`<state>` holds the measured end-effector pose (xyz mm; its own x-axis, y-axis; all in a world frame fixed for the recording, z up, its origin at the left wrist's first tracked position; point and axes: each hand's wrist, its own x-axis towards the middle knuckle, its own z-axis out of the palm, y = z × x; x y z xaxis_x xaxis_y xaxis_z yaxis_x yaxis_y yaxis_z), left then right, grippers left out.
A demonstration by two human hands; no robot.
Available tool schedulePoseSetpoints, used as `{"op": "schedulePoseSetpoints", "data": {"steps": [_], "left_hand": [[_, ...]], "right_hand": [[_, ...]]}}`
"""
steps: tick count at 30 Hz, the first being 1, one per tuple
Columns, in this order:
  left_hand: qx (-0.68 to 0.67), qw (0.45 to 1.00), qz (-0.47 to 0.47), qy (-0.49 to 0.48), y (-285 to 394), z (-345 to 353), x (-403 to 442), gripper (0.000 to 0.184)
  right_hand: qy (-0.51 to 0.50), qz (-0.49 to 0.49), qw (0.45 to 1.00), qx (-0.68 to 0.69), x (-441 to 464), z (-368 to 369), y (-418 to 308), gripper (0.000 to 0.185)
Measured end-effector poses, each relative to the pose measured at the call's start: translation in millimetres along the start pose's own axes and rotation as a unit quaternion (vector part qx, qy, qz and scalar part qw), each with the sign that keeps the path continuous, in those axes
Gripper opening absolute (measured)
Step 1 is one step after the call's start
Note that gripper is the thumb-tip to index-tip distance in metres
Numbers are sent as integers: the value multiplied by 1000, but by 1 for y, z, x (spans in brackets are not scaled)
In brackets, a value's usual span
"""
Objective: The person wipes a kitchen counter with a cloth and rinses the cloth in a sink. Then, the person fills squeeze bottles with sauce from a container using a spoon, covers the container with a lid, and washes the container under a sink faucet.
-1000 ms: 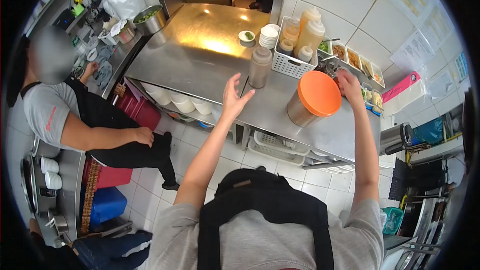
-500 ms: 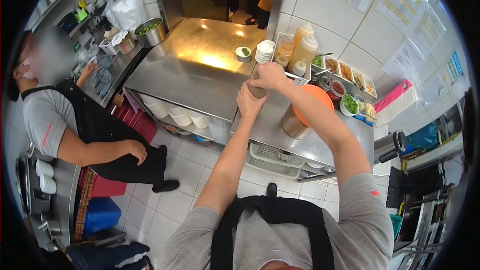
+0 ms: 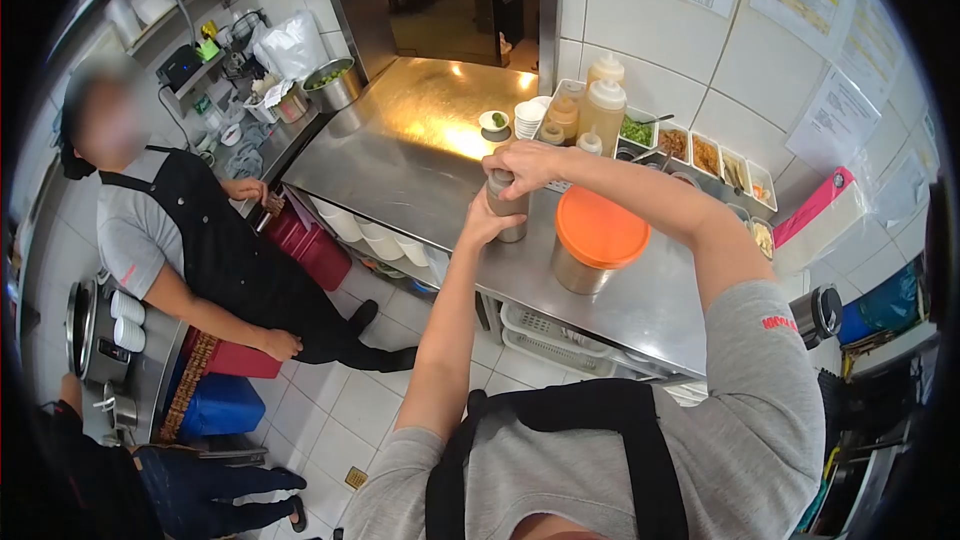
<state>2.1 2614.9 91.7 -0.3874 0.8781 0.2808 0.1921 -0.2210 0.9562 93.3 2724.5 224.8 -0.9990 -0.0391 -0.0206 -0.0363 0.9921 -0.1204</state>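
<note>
On the steel counter (image 3: 630,315), a grey-brown squeeze bottle (image 3: 510,208) stands between my two hands. My left hand (image 3: 490,223) is wrapped round its body. Over its top, my right hand (image 3: 528,166) is closed on the cap end, and the fingers hide most of the cap. Just right of the bottle is a steel container with an orange lid (image 3: 602,227), partly under my right forearm. Behind my hands are a small dish with something green (image 3: 493,121) and a stack of white cups (image 3: 530,118).
Squeeze bottles (image 3: 604,108) stand in a basket by the wall, beside trays of chopped food (image 3: 672,144). A co-worker in a black apron (image 3: 215,225) stands at the left. Another person (image 3: 200,490) is at the lower left. Baskets (image 3: 555,340) sit under the counter.
Both hands were off the bottle a second ago and have closed on it. Since half a second ago they remain on it. The co-worker's far hand has lowered.
</note>
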Motion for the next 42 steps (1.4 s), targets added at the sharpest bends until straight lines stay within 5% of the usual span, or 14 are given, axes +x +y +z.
{"op": "schedulePoseSetpoints", "data": {"steps": [5,8,13,15,17,19,21,23,27,29,30,33,35,42], "left_hand": [[12,1000,11,8,7,10,-8,79],[60,997,21,54,6,22,-13,82],[131,985,11,111,3,28,-17,87],[141,983,-6,113,9,28,-17,87],[150,983,-19,107,13,30,-19,86],[120,988,21,99,13,30,-18,85],[124,988,-4,96,15,30,-19,84],[129,987,-28,93,15,28,-19,84],[136,988,11,78,9,27,-16,88],[118,991,8,66,12,26,-16,91],[123,991,-11,60,17,25,-17,91],[127,990,-28,60,21,25,-16,90],[127,989,-27,64,17,24,-16,89],[103,994,-3,34,15,21,-11,89]], "right_hand": [[-74,-155,985,27,-5,-14,9,58],[-55,60,997,-10,-6,-26,-5,61],[-78,44,986,-139,-4,-18,-20,59],[30,-156,985,-62,-5,-16,-2,55],[29,-148,988,-33,1,-17,-2,59],[-186,156,967,-81,14,-30,-24,74],[-184,157,966,-92,18,-18,-21,77],[-87,39,988,-123,15,-13,-16,69],[-93,13,994,-54,7,-32,-24,60],[-210,240,947,-32,9,-45,-43,60],[-210,241,947,-32,12,-39,-40,60],[-148,190,967,-81,9,-32,-39,52],[-135,71,982,-111,3,-33,-40,34],[-90,-64,993,-36,-9,-13,-8,31]]}}
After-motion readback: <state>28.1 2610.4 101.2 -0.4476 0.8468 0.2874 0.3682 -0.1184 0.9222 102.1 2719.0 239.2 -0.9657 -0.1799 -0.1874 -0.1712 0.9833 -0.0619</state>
